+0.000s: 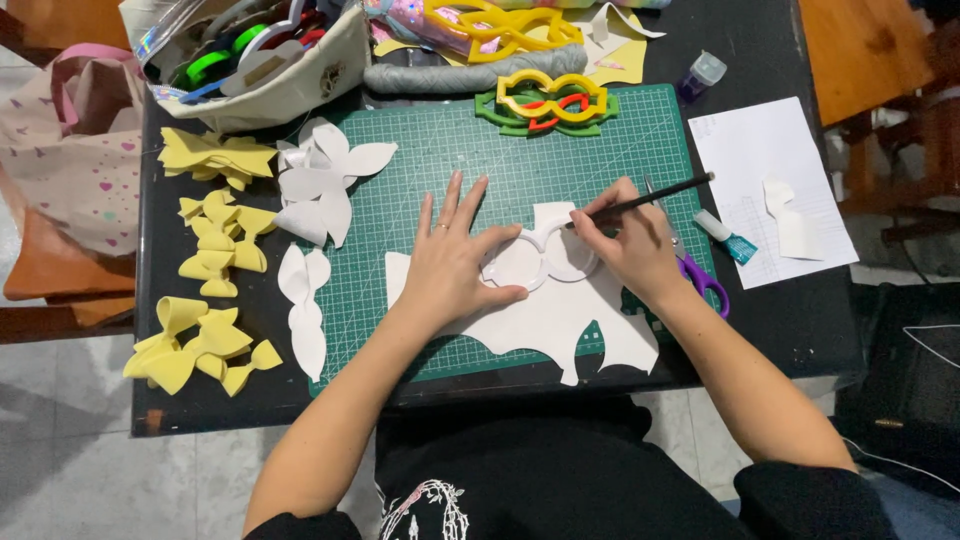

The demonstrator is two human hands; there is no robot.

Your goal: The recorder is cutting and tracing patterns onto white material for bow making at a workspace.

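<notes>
While the far left of the frame holds a pale fabric bag with small hearts on a wooden seat, the dark table beside it carries yellow foam bows in three loose groups down its left side, from upper left to lower left. At the top left an open pouch holds coloured glasses-shaped frames. White foam cut-outs lie just right of the bows, overlapping the left edge of the green cutting mat that fills the centre.

Left of centre, the left hand lies flat with fingers spread, pressing on a white glasses-shaped template that rests on a white foam sheet on the mat. The hand grips nothing; its thumb touches the template's lower left rim. Just to the right, the right hand is closed around a dark pencil, its tip meeting the template's right ring and its shaft slanting toward the upper right.

Above, at top centre, stacked yellow, red and green glasses frames sit on the mat's upper edge. Purple-handled scissors lie just right of the right hand, partly hidden by it. A small glue tube and a white paper sheet lie further right, with a small bottle near the upper right.
</notes>
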